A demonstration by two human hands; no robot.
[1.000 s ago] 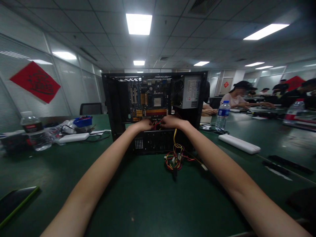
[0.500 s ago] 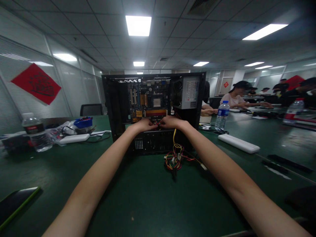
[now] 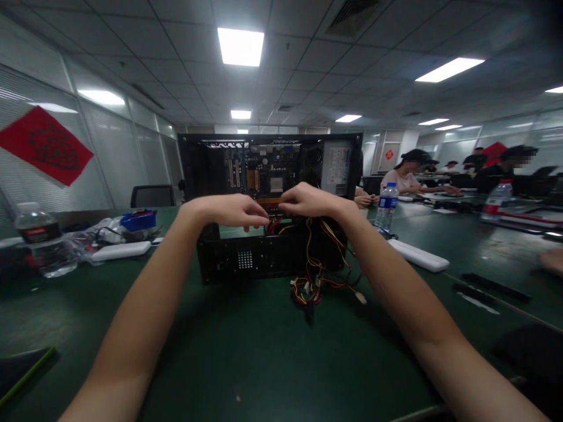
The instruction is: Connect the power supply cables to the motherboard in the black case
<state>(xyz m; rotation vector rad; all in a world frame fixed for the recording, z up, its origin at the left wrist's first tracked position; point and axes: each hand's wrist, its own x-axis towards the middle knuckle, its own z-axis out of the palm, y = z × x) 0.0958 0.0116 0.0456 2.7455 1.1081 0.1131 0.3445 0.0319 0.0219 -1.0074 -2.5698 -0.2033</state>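
A black computer case (image 3: 220, 258) stands on the table with its open side toward me, a motherboard (image 3: 275, 170) and a power supply (image 3: 338, 167) inside. My left hand (image 3: 233, 211) is over the lower edge of the case opening, its fingertips closed at a bundle of red and black cables (image 3: 275, 226). Facing it, my right hand (image 3: 308, 200) is bent with curled fingers in front of the memory slots; its grip is hidden. Below my right hand, yellow and red power cables (image 3: 309, 249) hang down, ending in a tangle of connectors (image 3: 308, 287) on the table.
To the left are a water bottle (image 3: 44, 240), a white power strip (image 3: 121, 251), a blue box (image 3: 138, 220) and a phone (image 3: 26, 375). A blue-capped bottle (image 3: 387, 208) and another white strip (image 3: 420, 256) lie right. People sit at tables beyond.
Both my hands have risen, the right one most, and the left has shifted left. The yellow cables by my right hand spread wider. My view has turned slightly right.
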